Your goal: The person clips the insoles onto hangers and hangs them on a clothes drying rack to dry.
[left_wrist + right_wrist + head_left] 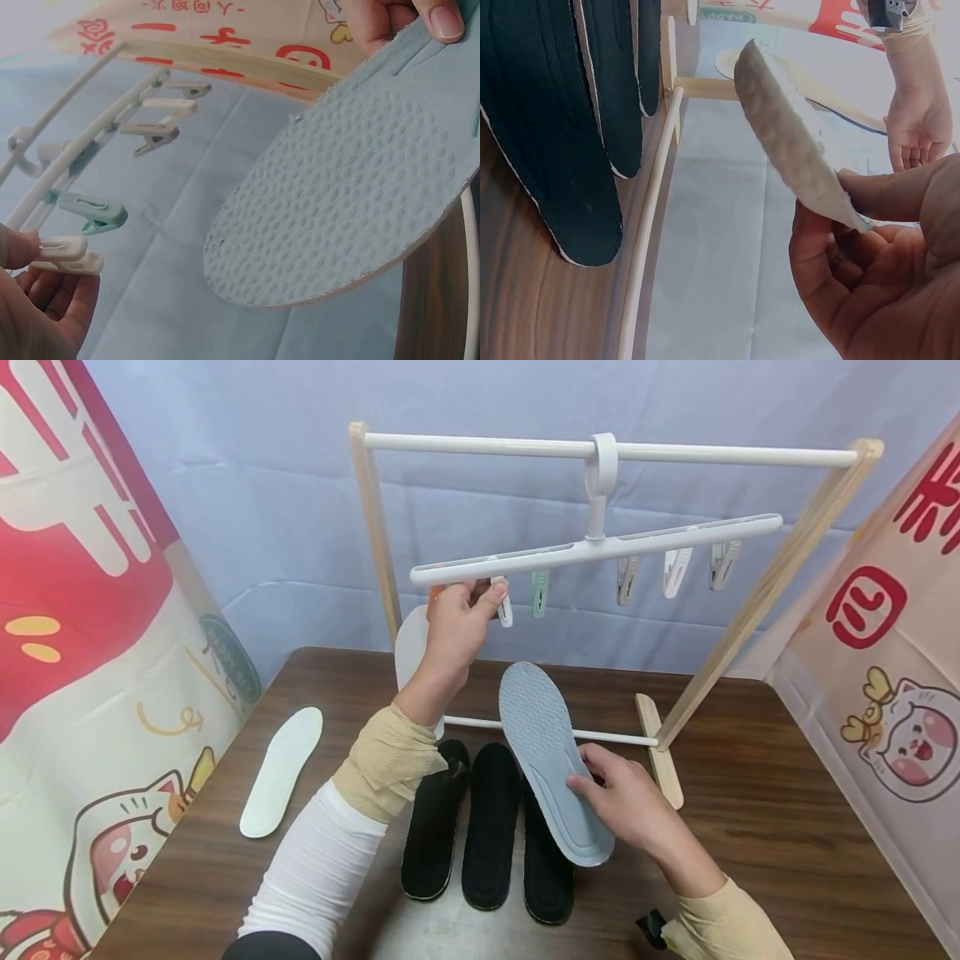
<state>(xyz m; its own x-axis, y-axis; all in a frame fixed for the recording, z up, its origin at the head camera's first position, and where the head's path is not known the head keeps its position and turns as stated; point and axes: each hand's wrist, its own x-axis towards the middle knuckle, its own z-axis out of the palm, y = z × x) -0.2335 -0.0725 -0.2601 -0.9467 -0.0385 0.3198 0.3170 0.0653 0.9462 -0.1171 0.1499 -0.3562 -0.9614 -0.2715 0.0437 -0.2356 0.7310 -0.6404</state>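
Blue backdrop, dark wood table below. Your left hand pinches a white clip toward the lower, left end of the tilted hanger; how far the clip gapes, cannot tell. Your right hand grips the blue-grey insole by its edge, raised wide end up, apart from the clip, hiding part of the rightmost black insole in the head view. Judgement: squeeze the clip fully first, offer the insole's rim squarely, ease off slowly. Steady the hanger; avoid knocking the green clip beside.
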